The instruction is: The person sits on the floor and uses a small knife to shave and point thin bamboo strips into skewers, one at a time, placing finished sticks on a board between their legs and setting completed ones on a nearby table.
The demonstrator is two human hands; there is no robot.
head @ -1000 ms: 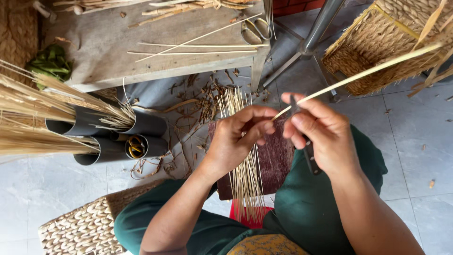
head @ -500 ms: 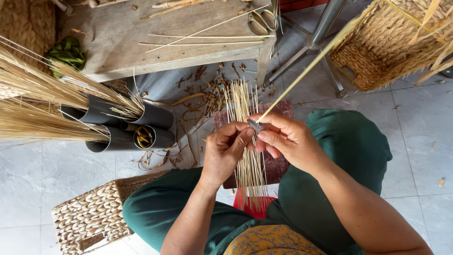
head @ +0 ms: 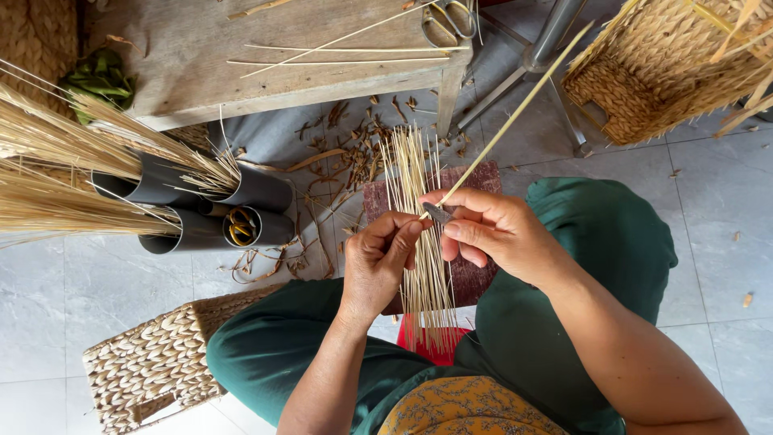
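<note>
Up beyond both hands, a low wooden table (head: 201,72) carrying a few loose thin sticks and a pair of scissors (head: 451,20) at its near corner. Far out past the left hand, dark plastic pipes (head: 201,213) lying on grey floor tiles, stuffed with bundles of pale straw (head: 64,161). Beyond the right hand and up to its outer side, a woven basket (head: 676,72); below the left forearm, another woven piece (head: 153,366) on the floor. Under the arms, green trousers (head: 612,242) on both knees. Directly beneath and between the hands, a sheaf of thin pale sticks (head: 423,274) laid on a dark reddish mat (head: 475,278), with brown shavings scattered above it. Left hand (head: 378,262) curled, thumb and fingertips pinching the near end of one long stick (head: 515,117) that slants up and away toward the basket. Right hand (head: 499,234) closed around a small grey blade (head: 439,213), its tip touching the stick right beside the left fingertips.
</note>
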